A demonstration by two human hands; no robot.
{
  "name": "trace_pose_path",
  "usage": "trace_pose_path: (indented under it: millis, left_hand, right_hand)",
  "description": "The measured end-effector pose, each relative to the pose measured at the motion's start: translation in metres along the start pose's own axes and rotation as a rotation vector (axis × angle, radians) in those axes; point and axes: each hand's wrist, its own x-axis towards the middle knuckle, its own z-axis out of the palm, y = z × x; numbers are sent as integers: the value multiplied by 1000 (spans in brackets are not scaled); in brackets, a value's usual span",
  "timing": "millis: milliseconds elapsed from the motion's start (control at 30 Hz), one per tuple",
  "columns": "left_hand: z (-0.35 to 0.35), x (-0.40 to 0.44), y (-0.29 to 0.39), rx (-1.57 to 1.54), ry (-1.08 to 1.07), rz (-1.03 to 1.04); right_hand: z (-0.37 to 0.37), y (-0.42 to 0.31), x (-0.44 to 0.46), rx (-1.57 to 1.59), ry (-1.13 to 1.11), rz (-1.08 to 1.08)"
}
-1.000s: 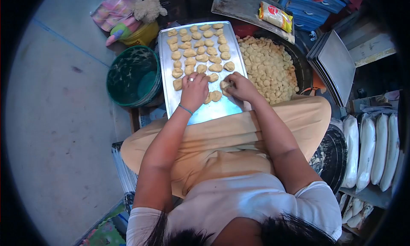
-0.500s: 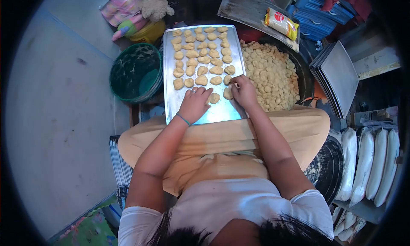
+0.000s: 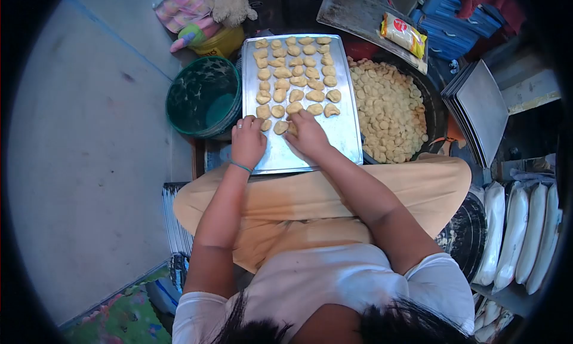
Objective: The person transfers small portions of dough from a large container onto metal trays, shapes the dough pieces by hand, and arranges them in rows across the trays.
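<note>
A metal baking tray (image 3: 327,150) lies before my crossed legs, with several rows of pale yellow dough pieces (image 3: 314,95) on it. At the left end of the nearest row, my left hand (image 3: 248,142) has its fingers curled round a dough piece (image 3: 266,125). Beside that, a second piece (image 3: 281,127) sits between my two hands. My right hand (image 3: 308,138) reaches in from the right, its fingers bent over another piece (image 3: 292,129), which they partly hide. Right of the tray, a large dark basin (image 3: 437,114) is heaped with similar dough pieces (image 3: 388,111).
A green tub (image 3: 203,99) stands left of the tray. Behind the basin, a yellow-and-white packet (image 3: 403,34) rests on a worn tray (image 3: 352,15). Stacked metal trays (image 3: 482,114) lean at the right, above long white plastic-wrapped packs (image 3: 513,236).
Both hands have moved left along the nearest row. Dough pieces now sit at its left end, where bare tray showed before. The view has shifted slightly.
</note>
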Motion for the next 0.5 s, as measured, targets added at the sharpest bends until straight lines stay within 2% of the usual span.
trace_pose_path:
  millis: [133,267,367,400,433,500]
  left_hand:
    - [2,-2,21,-97,43,258]
    - [36,11,12,-38,58,291]
    - [32,11,13,-7,65,321]
    - [24,11,19,-10,46,321]
    - [21,11,27,-28,55,314]
    - [19,9,43,-57,69,291]
  right_hand:
    - [-13,24,-13,67,-108,12]
    - [4,38,-3,117,87,-86]
    - [-28,30,-10,173,158,-156]
    - [-42,43,-11,107,200,-205]
    - [-52,61,-9,70,275,-170]
    - [-78,117,-8,58,437,52]
